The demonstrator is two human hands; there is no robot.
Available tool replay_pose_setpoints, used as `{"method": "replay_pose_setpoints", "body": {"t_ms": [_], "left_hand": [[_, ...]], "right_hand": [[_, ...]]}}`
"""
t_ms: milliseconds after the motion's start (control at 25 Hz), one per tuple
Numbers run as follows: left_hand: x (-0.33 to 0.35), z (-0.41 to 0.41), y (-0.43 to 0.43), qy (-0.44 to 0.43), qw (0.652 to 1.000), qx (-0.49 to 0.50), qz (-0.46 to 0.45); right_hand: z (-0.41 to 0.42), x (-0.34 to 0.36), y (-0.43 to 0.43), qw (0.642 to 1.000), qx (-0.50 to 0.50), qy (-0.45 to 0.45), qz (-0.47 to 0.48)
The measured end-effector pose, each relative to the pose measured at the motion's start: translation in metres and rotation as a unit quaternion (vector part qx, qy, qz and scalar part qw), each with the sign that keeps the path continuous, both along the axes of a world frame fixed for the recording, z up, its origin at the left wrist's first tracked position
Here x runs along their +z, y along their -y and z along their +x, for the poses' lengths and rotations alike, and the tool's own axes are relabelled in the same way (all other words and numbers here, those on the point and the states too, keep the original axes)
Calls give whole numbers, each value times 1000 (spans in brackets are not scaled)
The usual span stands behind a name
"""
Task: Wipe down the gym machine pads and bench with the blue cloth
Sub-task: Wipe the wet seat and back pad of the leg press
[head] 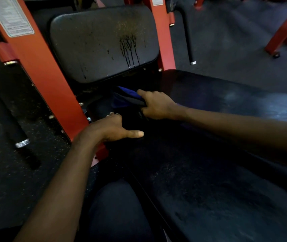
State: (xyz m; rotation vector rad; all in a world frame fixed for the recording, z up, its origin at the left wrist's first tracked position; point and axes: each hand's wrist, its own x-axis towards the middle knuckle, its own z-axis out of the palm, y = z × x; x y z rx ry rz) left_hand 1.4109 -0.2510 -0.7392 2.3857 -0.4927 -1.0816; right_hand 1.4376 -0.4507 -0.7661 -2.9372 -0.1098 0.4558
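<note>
Hands are both down at the far end of the bench (209, 172), right where it meets the upright pad (95, 41). The right hand (156, 106) has the blue cloth (125, 96) bunched tight in a closed fist, fingers wrapped round it, knuckles up. The cloth pokes out to the left of that fist, in the dark gap below the bottom edge of the upright pad and just above the bench end. How much of the cloth touches the surface there, I cannot tell; it is too dark.

The left hand (109, 128) is planted on the bench's left corner, close to the right hand but apart from it. Its fingers are curled down over the edge, gripping it, and the thumb (135, 134) lies straight out flat on top, pointing right.

Up on the pad, wet streaks (129, 49) run down from a speckled patch near the middle right, dripping to the lower edge. The bench top shows a dull, smeared sheen toward the right.

Red frame (39, 67) posts flank the pad, the left one carrying a white label (11, 16). A black bar (186, 32) with a metal tip hangs beyond the right post. Speckled dark floor (235, 32) lies all round, and the person's knee (118, 210) in dark fabric sits at the bottom beside the bench.
</note>
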Motion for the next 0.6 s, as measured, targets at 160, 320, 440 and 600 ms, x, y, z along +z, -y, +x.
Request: {"method": "replay_pose_setpoints", "body": {"t_ms": [160,320,440,600], "left_hand": [[-10,0,5,-8,999,27,32],[-22,12,18,19,998,39,42],[-34,27,19,8,999,20,32],[-52,19,17,54,998,11,14]], "right_hand": [[23,8,18,995,-97,1,-19],[37,7,14,992,-114,13,-44],[9,4,27,998,-24,-12,-63],[24,22,103,978,-173,19,-111]]}}
